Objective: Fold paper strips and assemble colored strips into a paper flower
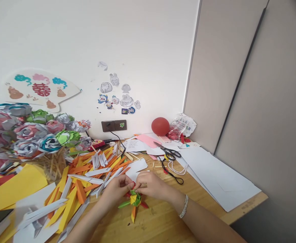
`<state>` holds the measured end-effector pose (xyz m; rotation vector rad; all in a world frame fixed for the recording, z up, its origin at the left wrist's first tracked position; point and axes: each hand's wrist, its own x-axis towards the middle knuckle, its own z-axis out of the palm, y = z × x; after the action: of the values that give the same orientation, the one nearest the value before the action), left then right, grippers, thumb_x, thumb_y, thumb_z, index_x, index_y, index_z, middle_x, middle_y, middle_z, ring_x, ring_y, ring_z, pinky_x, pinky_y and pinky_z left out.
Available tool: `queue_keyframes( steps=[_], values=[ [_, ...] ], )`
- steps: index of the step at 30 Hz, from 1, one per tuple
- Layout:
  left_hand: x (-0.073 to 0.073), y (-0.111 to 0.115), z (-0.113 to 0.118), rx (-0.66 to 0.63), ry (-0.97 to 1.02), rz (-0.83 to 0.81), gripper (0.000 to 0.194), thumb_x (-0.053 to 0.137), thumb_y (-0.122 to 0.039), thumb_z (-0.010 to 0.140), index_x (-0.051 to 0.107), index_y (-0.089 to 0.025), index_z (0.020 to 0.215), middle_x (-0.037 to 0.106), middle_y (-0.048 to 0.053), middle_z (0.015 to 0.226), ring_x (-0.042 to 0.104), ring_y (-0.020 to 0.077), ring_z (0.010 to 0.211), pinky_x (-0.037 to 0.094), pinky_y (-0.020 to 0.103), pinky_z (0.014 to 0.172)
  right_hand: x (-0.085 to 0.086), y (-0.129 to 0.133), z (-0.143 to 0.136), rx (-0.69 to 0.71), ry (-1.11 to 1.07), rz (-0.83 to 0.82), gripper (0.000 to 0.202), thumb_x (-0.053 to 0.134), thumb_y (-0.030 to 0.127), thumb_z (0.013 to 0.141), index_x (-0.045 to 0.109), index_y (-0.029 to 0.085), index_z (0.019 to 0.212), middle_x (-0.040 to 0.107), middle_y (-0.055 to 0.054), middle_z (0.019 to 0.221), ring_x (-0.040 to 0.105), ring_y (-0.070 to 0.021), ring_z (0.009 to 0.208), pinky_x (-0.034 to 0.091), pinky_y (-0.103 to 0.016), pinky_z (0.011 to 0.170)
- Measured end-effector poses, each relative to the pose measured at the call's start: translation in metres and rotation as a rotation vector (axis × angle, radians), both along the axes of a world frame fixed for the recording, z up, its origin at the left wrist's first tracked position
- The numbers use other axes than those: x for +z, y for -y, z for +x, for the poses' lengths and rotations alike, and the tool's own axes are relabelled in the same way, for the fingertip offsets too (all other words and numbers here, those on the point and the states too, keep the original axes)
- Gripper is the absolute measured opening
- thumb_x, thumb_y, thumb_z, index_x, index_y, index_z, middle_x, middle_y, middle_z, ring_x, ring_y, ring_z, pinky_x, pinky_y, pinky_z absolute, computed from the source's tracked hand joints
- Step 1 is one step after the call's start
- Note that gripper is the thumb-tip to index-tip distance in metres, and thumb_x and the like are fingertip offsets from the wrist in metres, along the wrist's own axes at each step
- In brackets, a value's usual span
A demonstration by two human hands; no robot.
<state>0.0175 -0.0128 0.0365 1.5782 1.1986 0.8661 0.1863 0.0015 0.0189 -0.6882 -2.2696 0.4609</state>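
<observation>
Near the table's front edge is a small folded-paper piece [135, 199] in green, yellow, red and orange, with pointed strips sticking out. My left hand [119, 189] pinches its upper part from the left, the fingers bent round a red bit. From the right, my right hand [149, 185] closes its fingertips on the same upper part, close beside the left fingertips. The exact spot that the fingertips grip is partly hidden. A beaded bracelet [184, 206] circles my right wrist.
Folded orange, yellow and white strips [80, 190] cover the left. Behind them stand paper flowers [31, 131] in a clear container [53, 165]. Scissors [169, 152], a pearl string [177, 170], a red balloon [160, 126] and white sheets [214, 172] lie at the back and right of the table [160, 219].
</observation>
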Motion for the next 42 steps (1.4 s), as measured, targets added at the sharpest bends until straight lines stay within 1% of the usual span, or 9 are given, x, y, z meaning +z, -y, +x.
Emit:
queue_keyframes(
  steps=[3,7,11,15,21,26,30,36,42],
  values=[
    [-0.001,0.0,0.0,0.003,0.014,-0.01,0.032,0.065,-0.046,0.057,0.054,-0.017,0.056,0.054,-0.004,0.048,0.053,0.0137,0.044,0.042,0.025,0.045,0.004,0.002,0.0,0.065,0.082,0.149,0.01,0.057,0.012,0.075,0.061,0.017,0.067,0.059,0.001,0.066,0.053,-0.0122,0.069,0.041,-0.022,0.068],
    [-0.004,-0.002,-0.001,-0.022,0.022,-0.014,0.03,0.064,-0.045,0.06,0.053,-0.017,0.059,0.056,-0.003,0.052,0.054,0.0142,0.047,0.043,0.026,0.047,0.006,0.004,0.0,-0.006,0.078,0.13,0.006,0.058,0.015,0.075,0.062,0.017,0.08,0.063,-0.001,0.075,0.056,-0.0131,0.074,0.042,-0.023,0.069],
    [-0.007,-0.005,-0.003,-0.003,0.021,-0.011,0.03,0.063,-0.045,0.061,0.051,-0.017,0.058,0.054,-0.003,0.052,0.052,0.0134,0.046,0.04,0.024,0.047,0.004,0.0,0.001,0.063,0.091,0.19,0.011,0.054,0.016,0.079,0.064,0.016,0.075,0.064,-0.002,0.074,0.057,-0.0123,0.074,0.043,-0.022,0.071],
    [-0.01,-0.008,-0.005,0.0,0.025,-0.014,0.032,0.063,-0.046,0.06,0.051,-0.017,0.057,0.054,-0.002,0.051,0.051,0.0127,0.047,0.039,0.023,0.047,0.005,-0.004,0.003,0.129,0.152,0.265,0.015,0.051,0.017,0.082,0.065,0.014,0.078,0.065,-0.004,0.075,0.056,-0.0125,0.074,0.043,-0.022,0.07],
    [-0.007,-0.007,-0.004,0.025,0.072,-0.049,0.032,0.066,-0.045,0.057,0.051,-0.016,0.059,0.055,-0.003,0.052,0.052,0.012,0.047,0.04,0.023,0.047,0.008,0.0,0.006,0.042,0.233,0.283,0.018,0.048,0.019,0.084,0.064,0.014,0.091,0.066,-0.005,0.08,0.057,-0.0131,0.076,0.043,-0.022,0.071],
    [-0.004,-0.004,-0.001,0.083,0.073,-0.031,0.031,0.066,-0.044,0.055,0.051,-0.017,0.055,0.054,-0.003,0.049,0.05,0.0116,0.044,0.039,0.023,0.045,0.002,-0.002,0.006,0.069,0.246,0.323,0.021,0.044,0.017,0.085,0.065,0.017,0.087,0.066,-0.004,0.08,0.057,-0.0134,0.076,0.042,-0.022,0.071],
    [-0.003,-0.003,0.0,0.105,0.069,-0.009,0.029,0.065,-0.043,0.056,0.052,-0.017,0.054,0.053,-0.003,0.049,0.05,0.012,0.044,0.038,0.023,0.044,0.003,0.001,0.004,0.022,0.209,0.311,0.021,0.045,0.015,0.084,0.065,0.017,0.084,0.064,-0.004,0.076,0.056,-0.0133,0.074,0.042,-0.022,0.068],
    [-0.004,-0.002,0.001,0.068,0.029,0.005,0.027,0.063,-0.041,0.058,0.053,-0.016,0.057,0.054,-0.003,0.05,0.05,0.0121,0.047,0.037,0.022,0.045,0.008,0.006,0.0,0.01,0.148,0.162,0.013,0.054,0.011,0.077,0.065,0.017,0.082,0.064,-0.001,0.073,0.056,-0.0109,0.069,0.041,-0.019,0.066],
    [-0.007,-0.004,0.001,0.063,0.013,0.005,0.027,0.061,-0.041,0.059,0.051,-0.016,0.058,0.053,-0.003,0.05,0.048,0.0109,0.046,0.037,0.022,0.046,0.002,0.002,0.0,0.004,0.15,0.185,0.021,0.051,0.006,0.074,0.067,0.018,0.083,0.065,-0.001,0.072,0.055,-0.0115,0.068,0.041,-0.02,0.066]
  ],
)
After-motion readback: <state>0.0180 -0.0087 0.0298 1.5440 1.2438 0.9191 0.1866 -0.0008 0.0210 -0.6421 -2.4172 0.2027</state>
